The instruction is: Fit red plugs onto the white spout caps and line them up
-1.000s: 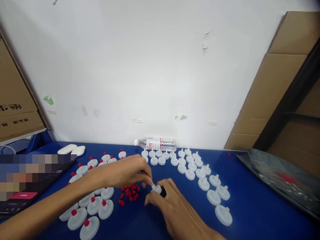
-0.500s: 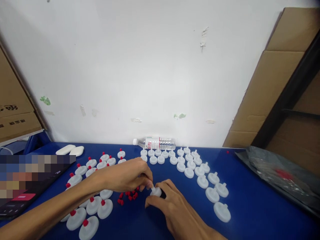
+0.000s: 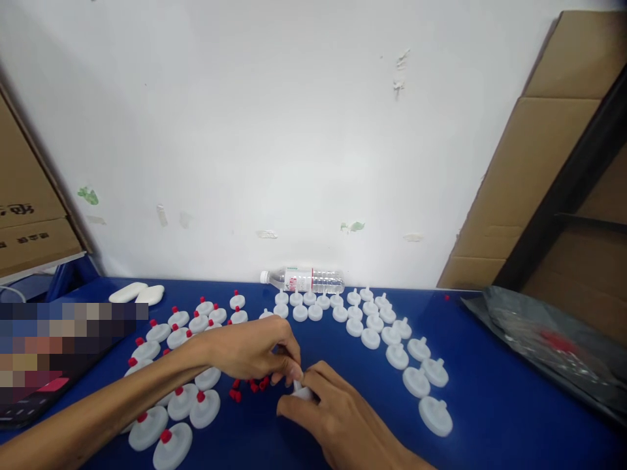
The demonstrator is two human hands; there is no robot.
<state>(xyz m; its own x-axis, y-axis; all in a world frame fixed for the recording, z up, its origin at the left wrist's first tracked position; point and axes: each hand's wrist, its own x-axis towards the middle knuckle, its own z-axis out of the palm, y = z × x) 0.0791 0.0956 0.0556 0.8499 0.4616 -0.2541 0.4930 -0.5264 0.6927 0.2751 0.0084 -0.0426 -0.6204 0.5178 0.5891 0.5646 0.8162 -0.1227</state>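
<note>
My right hand [image 3: 326, 405] is closed around a white nozzle lid [image 3: 302, 393], a round disc with a narrow spout; its fingers hide most of it. My left hand [image 3: 274, 352] reaches over from the left, thumb and fingertips pinched together at the top of that spout. Whatever those fingertips cover is hidden. Small loose red caps [image 3: 236, 395] lie on the blue table below my left hand. To the left stand several white lids with red caps [image 3: 204, 408] on their spouts. Behind and to the right, several lids with bare spouts [image 3: 396, 356] form a curve.
A clear plastic bottle [image 3: 328, 281] lies on its side against the wall. At the left are a dark device with a screen [image 3: 98, 346] and two white oval objects [image 3: 128, 292]. A grey plastic bag [image 3: 543, 346] lies at the right, near cardboard [image 3: 519, 189].
Both hands have moved slightly down toward the table. The lid has tipped and sunk deeper behind my right fingers, while my left fingertips have stayed at its spout.
</note>
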